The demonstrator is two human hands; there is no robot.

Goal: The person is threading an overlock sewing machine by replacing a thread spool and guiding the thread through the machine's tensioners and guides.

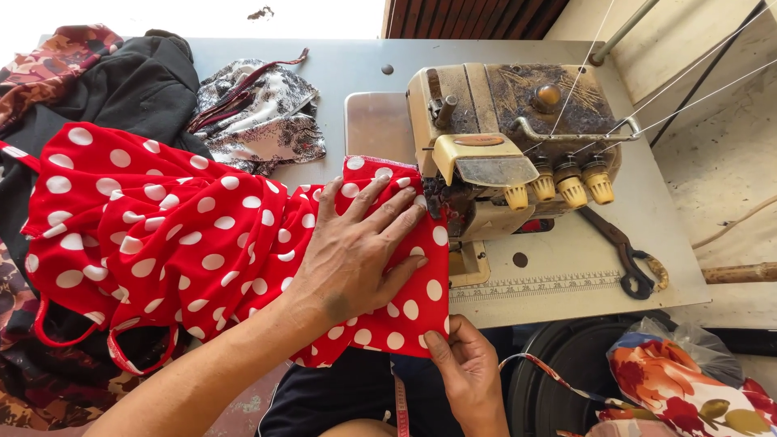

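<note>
At the front of the grey metal table [340, 73], the red polka-dot fabric garment [186, 235] lies spread with its right edge fed up to the worn cream overlock sewing machine [510, 146]. The left hand [356, 251] presses flat on the cloth, fingers spread wide. The right hand [465, 364] pinches the lower hem between thumb and fingers. Judged step: aligning the edge for stitching; the next move calls for keeping that edge straight under the presser foot. Dark scissors [627, 255] lie right of the machine.

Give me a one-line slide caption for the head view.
Left hand flat on red polka-dot fabric at an overlock sewing machine; right hand pinches its lower edge.
</note>
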